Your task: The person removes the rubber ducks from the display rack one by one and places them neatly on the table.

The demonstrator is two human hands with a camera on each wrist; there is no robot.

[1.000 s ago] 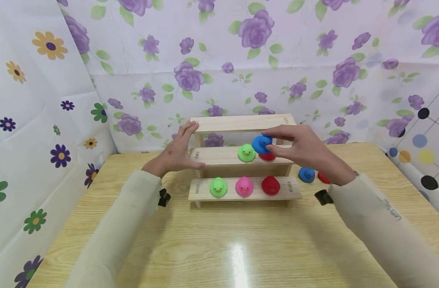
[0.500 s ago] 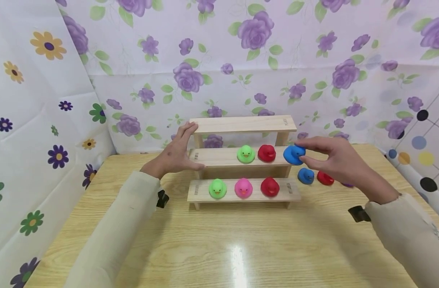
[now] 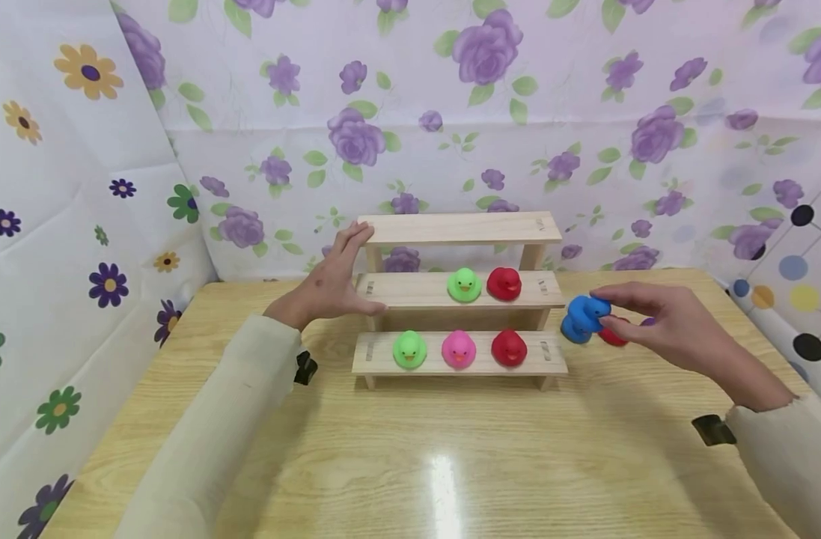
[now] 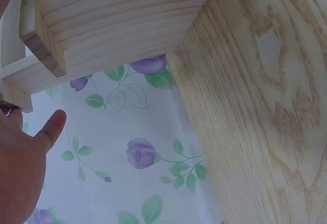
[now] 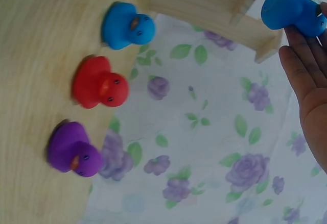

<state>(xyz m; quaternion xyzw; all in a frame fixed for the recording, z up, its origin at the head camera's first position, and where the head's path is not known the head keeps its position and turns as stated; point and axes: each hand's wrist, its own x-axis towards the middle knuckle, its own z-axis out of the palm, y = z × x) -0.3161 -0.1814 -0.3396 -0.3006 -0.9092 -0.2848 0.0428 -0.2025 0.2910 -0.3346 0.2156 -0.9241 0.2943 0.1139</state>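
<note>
Wooden three-tier shelf [image 3: 459, 227] stands on the wood-grain desk [image 3: 356, 457]; all positions below are taken from it.

Right hand [image 3: 676, 329]: off the shelf's right end, pinching a blue rubber duck [image 3: 592, 310] between thumb and fingers. Duck is held clear of the desk; in the right wrist view it is tipped so that its flat base shows.

Left hand [image 3: 325, 288]: at the shelf's left end, holding no duck. Fingers lie against the end of the top tier; thumb is spread away from them, near the left end of the middle tier. Thumb contact cannot be told.

Desk, right of the shelf, one row: second blue duck [image 5: 125, 26] nearest the shelf, red duck [image 5: 99, 82] next, purple duck [image 5: 74, 150] farthest. In the head view the held duck partly covers the second blue one.

Shelf, middle tier: green duck [image 3: 464, 285] right of centre, dark-red duck [image 3: 504, 284] just beside it on the right.

Shelf, bottom tier, left to right: lime duck [image 3: 409, 349], pink duck [image 3: 459, 349], crimson duck [image 3: 509, 348], spaced apart.

Behind the shelf: white cloth with purple roses [image 3: 423, 168].
</note>
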